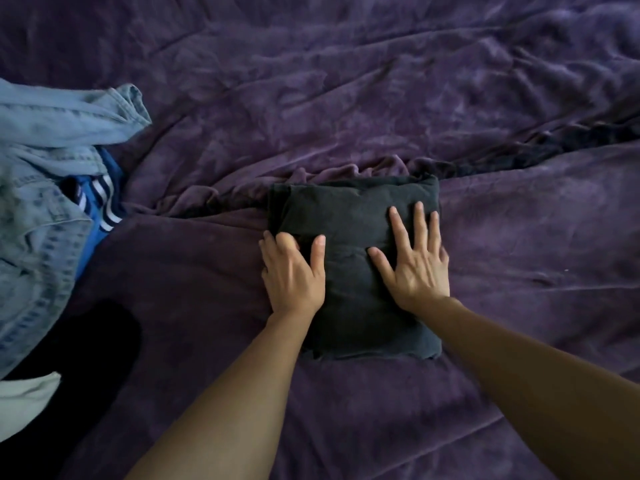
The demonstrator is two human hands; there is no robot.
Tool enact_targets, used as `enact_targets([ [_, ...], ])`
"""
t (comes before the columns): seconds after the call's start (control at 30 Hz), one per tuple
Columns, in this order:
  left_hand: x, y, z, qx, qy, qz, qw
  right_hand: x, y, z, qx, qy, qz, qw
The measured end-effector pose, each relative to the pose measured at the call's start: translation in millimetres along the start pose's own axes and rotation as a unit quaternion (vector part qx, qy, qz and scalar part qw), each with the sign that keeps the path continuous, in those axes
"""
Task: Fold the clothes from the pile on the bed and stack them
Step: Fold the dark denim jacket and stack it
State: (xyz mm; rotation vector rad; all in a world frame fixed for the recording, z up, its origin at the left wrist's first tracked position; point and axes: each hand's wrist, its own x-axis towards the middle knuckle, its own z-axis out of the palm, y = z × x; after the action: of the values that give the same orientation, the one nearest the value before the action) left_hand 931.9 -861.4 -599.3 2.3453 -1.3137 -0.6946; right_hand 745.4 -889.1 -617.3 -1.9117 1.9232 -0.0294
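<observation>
A dark grey garment (349,216), folded into a thick rectangle, lies in the middle of the purple bed cover (346,98). My left hand (294,271) grips its left edge, thumb on top and fingers curled around the side. My right hand (414,261) lies flat on the right part of the garment, fingers spread. A pile of unfolded clothes sits at the left: a light blue denim piece (45,174) over a blue garment with white stripes (100,202).
A black garment (86,341) and a white one (24,403) lie at the lower left beside the pile. The purple cover is wrinkled, with a deep crease running off to the right behind the folded garment.
</observation>
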Motion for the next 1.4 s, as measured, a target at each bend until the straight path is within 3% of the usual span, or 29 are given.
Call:
enact_targets([
  [0.1,-11.0,6.6,-9.7,-0.022,-0.003,-0.01,1.0,-24.8,-1.9,-6.4,0.101,-0.003,0.124,0.987],
  [0.17,-19.4,7.0,-17.0,-0.015,-0.004,-0.01,1.0,-43.8,-3.6,-10.5,0.112,-0.009,0.162,0.98],
  [0.43,-76.1,40.0,-70.1,-0.047,-0.038,-0.008,0.998,-122.5,-4.1,-76.8,0.111,0.037,0.17,0.978],
  [0.63,-165.6,95.3,-92.5,-0.028,-0.039,0.019,0.999,-196.8,36.0,-142.7,0.064,0.055,0.177,0.981],
  [1.0,-348.1,273.9,-66.6,-0.006,-0.07,0.167,0.983,-331.8,206.1,-278.2,0.071,0.139,0.235,0.959],
  [1.4,-517.9,471.4,15.5,-0.084,-0.155,0.229,0.957,-432.5,427.9,-416.8,0.064,0.222,0.288,0.929],
])
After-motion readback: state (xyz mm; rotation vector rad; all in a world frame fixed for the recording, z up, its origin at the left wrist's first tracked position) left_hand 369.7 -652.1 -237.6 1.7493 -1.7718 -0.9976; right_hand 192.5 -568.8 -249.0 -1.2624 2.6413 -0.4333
